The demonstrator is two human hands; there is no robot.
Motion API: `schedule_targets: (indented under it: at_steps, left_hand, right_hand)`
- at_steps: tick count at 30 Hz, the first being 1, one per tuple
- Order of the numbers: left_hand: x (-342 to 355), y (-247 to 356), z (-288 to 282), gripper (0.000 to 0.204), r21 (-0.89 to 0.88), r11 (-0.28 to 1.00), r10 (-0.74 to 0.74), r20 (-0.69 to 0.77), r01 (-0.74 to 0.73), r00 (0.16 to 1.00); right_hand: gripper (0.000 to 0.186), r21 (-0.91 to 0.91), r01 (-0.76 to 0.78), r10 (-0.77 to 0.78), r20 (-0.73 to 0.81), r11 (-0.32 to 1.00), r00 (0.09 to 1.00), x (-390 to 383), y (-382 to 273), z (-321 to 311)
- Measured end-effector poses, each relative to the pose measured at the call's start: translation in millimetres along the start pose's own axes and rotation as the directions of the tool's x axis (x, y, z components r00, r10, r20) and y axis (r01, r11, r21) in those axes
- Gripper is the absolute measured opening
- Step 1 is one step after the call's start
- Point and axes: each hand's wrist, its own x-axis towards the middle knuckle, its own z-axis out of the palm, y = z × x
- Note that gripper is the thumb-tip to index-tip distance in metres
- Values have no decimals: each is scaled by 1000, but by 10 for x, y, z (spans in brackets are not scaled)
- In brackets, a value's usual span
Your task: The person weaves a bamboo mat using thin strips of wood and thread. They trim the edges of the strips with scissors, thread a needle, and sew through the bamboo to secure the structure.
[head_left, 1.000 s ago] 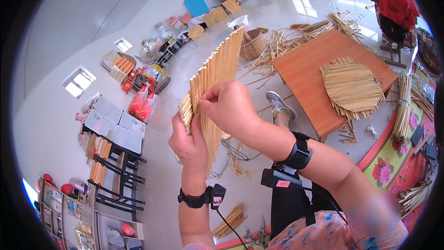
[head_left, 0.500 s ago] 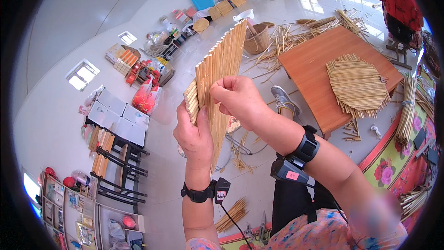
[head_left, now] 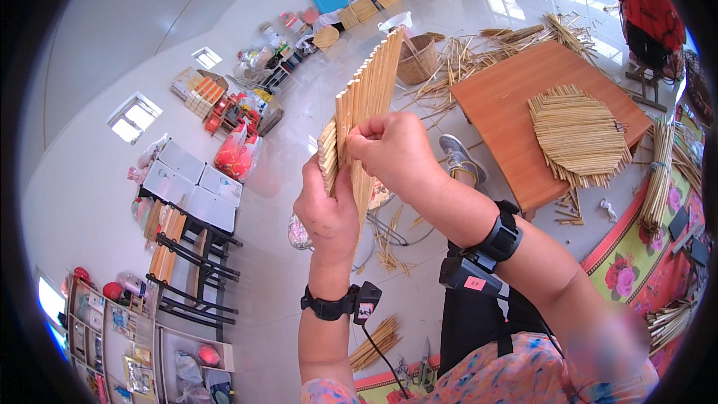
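A panel of straw stalks (head_left: 375, 90), laid side by side with stepped ends, stands tilted in front of me. My left hand (head_left: 329, 209) grips its lower left part, thumb on the near side, where a band of short crosswise stalks (head_left: 328, 155) meets the long ones. My right hand (head_left: 396, 151) is pinched against the panel's face just right of that band. Whatever lies between its fingertips is too small to make out. Both forearms wear black straps with small devices.
On the right is a brown wooden table (head_left: 486, 97) with a rounded stalk mat (head_left: 580, 138) on it. Loose stalks (head_left: 479, 67) and a wicker basket (head_left: 417, 60) lie beyond. A tied stalk bundle (head_left: 657, 179) rests on a floral mat. Scissors (head_left: 426, 366) lie near my legs.
The panel and both hands have shifted a little to the right, and the panel shows more edge-on. My right hand stays pinched at the panel; my left keeps its hold.
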Motion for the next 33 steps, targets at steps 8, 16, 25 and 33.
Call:
schedule_targets:
  at_steps: [8, 16, 25, 33]
  left_hand:
    - [-92, -20, -30, 29, 36, 999, 14, 7, -14, 1000]
    - [-82, -38, -77, 31, 33, 999, -13, 14, 12, 1000]
    - [-136, -3, 16, 30, 87, 993, 74, -1, -74, 997]
    - [-235, 139, 164, 31, 45, 992, 116, -26, -115, 993]
  right_hand:
    - [12, 510, -214, 132, 193, 833, 972, -47, 183, 63]
    - [12, 559, -239, 116, 247, 794, 962, -107, 243, -37]
    - [13, 254, -141, 137, 33, 957, 990, -129, -13, -93]
    - [13, 149, -165, 166, 11, 975, 986, -125, 36, -220]
